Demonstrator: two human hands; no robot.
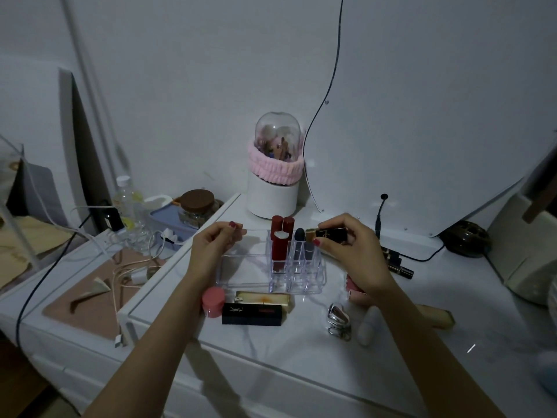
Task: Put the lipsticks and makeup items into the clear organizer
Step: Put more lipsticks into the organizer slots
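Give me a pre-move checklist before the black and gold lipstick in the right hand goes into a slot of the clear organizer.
1. Grip: right hand pinches the black and gold lipstick firmly: ok.
2. Orientation: lipstick lies sideways, not upright for a slot: not ok.
3. Organizer steadied: left hand holds the rim of the clear organizer: ok.
4. Free slot: front slots look empty; the slot directly beneath the lipstick: cannot tell.
5. Neighbours: the red lipsticks stand upright in the back slots, clear of the hand: ok.
6. Lipstick cap fully closed: cannot tell.
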